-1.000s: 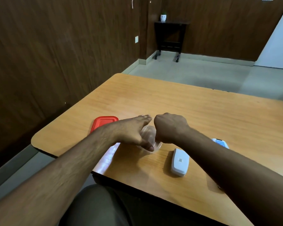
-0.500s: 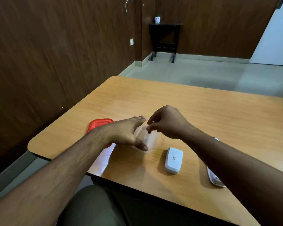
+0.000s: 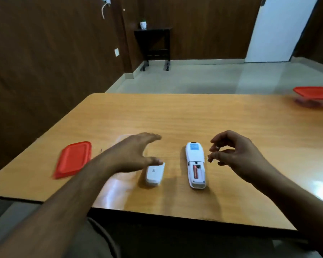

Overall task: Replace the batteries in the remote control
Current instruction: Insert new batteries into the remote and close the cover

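Observation:
The white remote (image 3: 195, 157) lies face down on the wooden table (image 3: 194, 118), with its battery bay open and one red battery (image 3: 195, 171) inside. Its white battery cover (image 3: 154, 175) lies to the left. My left hand (image 3: 134, 153) hovers with straight fingers over a clear container (image 3: 122, 139), thumb tip at the cover's far end. My right hand (image 3: 235, 155) is just right of the remote, its curled fingertips pinching a small battery (image 3: 217, 149) that is blurred and mostly hidden.
A red lid (image 3: 73, 159) lies flat near the table's left edge. A second container with a red lid (image 3: 315, 94) stands at the far right. The table's near edge runs just below the remote. Glare covers the wood under my left forearm.
My right hand lifted out of the clear container and moved right, past the remote. My left hand let go of the container and opened. The view swung right, uncovering the remote.

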